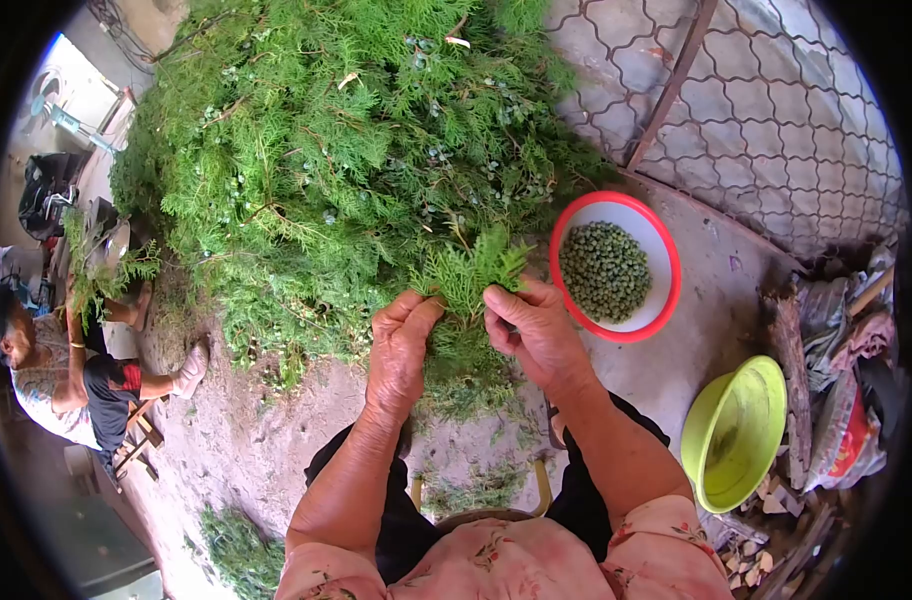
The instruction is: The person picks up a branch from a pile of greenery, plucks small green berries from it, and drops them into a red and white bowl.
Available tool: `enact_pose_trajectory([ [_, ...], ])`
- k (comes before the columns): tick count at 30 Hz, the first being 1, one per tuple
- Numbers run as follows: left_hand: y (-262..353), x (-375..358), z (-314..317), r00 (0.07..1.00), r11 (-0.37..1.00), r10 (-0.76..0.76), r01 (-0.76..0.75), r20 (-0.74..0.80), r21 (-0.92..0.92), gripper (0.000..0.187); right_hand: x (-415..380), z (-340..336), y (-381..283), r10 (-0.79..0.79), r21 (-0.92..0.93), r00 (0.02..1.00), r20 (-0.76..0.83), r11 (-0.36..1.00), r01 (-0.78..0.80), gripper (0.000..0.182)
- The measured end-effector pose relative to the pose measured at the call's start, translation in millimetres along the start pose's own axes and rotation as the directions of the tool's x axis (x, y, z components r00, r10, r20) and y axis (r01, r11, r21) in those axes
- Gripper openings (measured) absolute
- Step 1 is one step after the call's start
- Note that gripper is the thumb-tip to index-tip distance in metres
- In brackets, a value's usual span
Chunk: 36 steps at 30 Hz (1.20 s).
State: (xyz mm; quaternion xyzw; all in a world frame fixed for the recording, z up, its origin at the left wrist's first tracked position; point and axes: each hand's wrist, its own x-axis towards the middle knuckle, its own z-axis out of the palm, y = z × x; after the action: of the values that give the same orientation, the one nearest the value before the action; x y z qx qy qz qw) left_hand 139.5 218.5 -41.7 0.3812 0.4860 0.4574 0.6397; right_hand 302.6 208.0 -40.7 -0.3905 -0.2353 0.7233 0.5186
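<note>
A: Nearest the camera, what do you see?

B: The person's lap, a floral top and dark trousers, with both forearms reaching forward over the dirt ground (666,360). A few green scraps lie on the ground between the knees.

A: And the hands?

B: The left hand (398,345) and right hand (538,335) sit close together on one sprig (468,285). The left fingers are curled shut around the sprig's lower part. The right fingers are pinched closed on its side, thumb against forefinger; I can't tell whether a berry is between them.

A: How does the sprig lie?

B: Roughly upright in the view, its long axis running away from the body, with the fan-shaped tip sticking out above both hands. It sits between the hands, touching both, so neither is clearly nearer.

A: What is beside it?

B: Just to the right of the right hand is a red bowl (666,285) with a white inside, holding many small green berries (604,270). It lies on the right hand's side, well away from the left. Lower right, a green basin (736,430) stands tilted near some rubble.

A: Farther off?

B: A large heap of branches (336,150) beyond the hands, a wire fence (776,110) at the top right, and another person (66,370) seated at the far left, holding greenery.
</note>
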Motion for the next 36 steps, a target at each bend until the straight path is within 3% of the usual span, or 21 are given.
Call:
enact_pose_trajectory([
  [2,-1,2,3,0.995,0.995,0.098,-0.098,-0.009,0.009,0.019,1,0,-2,-0.052,-0.008,0.998,-0.029,0.999,0.052,0.014],
  [4,-1,2,3,0.990,0.990,0.142,-0.141,-0.016,0.013,0.025,2,-5,-4,-0.032,0.102,0.997,-0.067,0.994,0.039,0.014],
  [6,5,3,0,0.974,0.992,0.047,-0.072,-0.221,-0.105,0.036,4,-7,-6,-0.009,0.193,0.995,-0.097,0.981,0.027,0.017],
  [7,3,6,-5,0.975,0.992,0.041,-0.066,-0.220,-0.106,0.036,5,-8,-7,0.018,0.283,0.992,-0.124,0.959,0.018,0.020],
  [9,-11,16,-19,0.980,0.971,-0.111,0.071,-0.166,-0.230,0.038,11,-22,-5,0.017,0.335,0.997,-0.077,0.942,0.010,0.019],
  [11,-23,21,-20,0.980,0.970,-0.109,0.068,-0.168,-0.235,0.040,15,-30,-6,-0.031,0.441,0.999,0.014,0.897,0.022,0.019],
  [12,-28,21,-20,0.988,0.986,-0.079,0.057,-0.131,-0.159,0.044,13,-24,-11,-0.016,0.466,0.997,-0.074,0.884,0.048,0.020],
  [15,-31,17,-12,0.997,0.998,-0.053,0.052,-0.057,-0.020,0.051,15,-28,-13,-0.003,0.511,0.997,-0.075,0.859,0.041,0.022],
  [20,-15,6,17,0.993,0.993,-0.108,0.105,0.055,0.058,0.054,12,-22,-5,0.072,0.447,0.997,-0.016,0.893,-0.057,0.026],
  [23,-13,3,24,0.998,1.000,-0.008,0.009,0.060,-0.017,0.042,8,-25,-2,0.144,0.322,0.986,0.089,0.932,-0.165,0.027],
  [25,-13,3,17,0.982,0.981,-0.177,0.171,0.065,0.092,0.027,8,-30,2,0.123,0.337,0.992,-0.011,0.935,-0.112,0.027],
  [26,-13,3,16,0.981,0.981,-0.179,0.172,0.075,0.091,0.027,6,-34,-1,0.117,0.336,0.993,-0.019,0.936,-0.104,0.027],
  [28,-15,3,16,0.981,0.977,-0.188,0.182,0.050,0.109,0.024,5,-43,-8,0.089,0.388,0.953,-0.291,0.921,0.032,0.022],
  [29,-15,2,15,0.981,0.975,-0.192,0.187,0.030,0.117,0.022,7,-51,-13,0.090,0.388,0.952,-0.292,0.921,0.032,0.022],
  [31,-14,3,13,0.982,0.978,-0.187,0.187,-0.007,0.097,0.022,12,-82,-22,-0.143,0.372,0.887,-0.440,0.870,0.324,0.025],
  [32,-12,4,11,0.983,0.980,-0.180,0.182,-0.043,0.076,0.021,18,-123,-18,-0.286,0.150,0.841,-0.459,0.908,0.391,0.028],
  [34,-11,7,5,0.977,0.982,-0.190,0.191,-0.097,0.002,0.021,16,-164,-32,-0.332,0.189,0.794,-0.509,0.857,0.480,0.032],
  [35,-13,10,1,0.970,0.979,-0.201,0.192,-0.137,-0.074,0.021,9,-157,-50,-0.222,0.436,0.806,-0.549,0.747,0.502,0.035],
  [36,-16,14,-6,0.967,0.973,-0.205,0.185,-0.150,-0.135,0.021,2,-146,-58,-0.216,0.443,0.813,-0.541,0.748,0.494,0.035],
])
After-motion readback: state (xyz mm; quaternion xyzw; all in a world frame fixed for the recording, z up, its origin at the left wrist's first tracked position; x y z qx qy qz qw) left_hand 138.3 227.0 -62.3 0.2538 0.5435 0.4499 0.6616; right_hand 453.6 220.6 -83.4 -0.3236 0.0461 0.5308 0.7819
